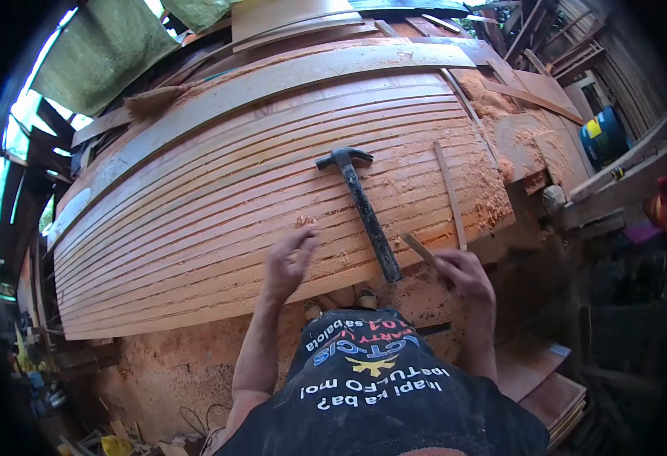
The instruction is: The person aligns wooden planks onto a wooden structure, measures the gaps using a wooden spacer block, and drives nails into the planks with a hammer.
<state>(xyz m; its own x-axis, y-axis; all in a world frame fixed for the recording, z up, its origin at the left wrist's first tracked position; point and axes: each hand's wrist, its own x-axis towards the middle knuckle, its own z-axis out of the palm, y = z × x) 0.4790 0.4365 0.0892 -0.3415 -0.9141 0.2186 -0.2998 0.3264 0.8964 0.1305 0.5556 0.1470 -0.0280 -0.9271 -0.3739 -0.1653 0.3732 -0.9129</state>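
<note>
A broad wooden panel with long parallel grooves lies in front of me, strewn with sawdust. My left hand is over its near part, slightly blurred, fingers loosely bent and apart. A small clump of wood shavings is just beyond its fingertips; whether they touch I cannot tell. My right hand is closed around a short, flat, brown strip that looks like wood, its free end pointing at the hammer. The claw hammer, with a dark handle, lies between my hands. To its right rests a thin wooden slat.
A long pale board runs along the panel's far side, with a brush near its left. Sawdust heaps lie at the right, near a dark round container. Stacked boards stand at lower right.
</note>
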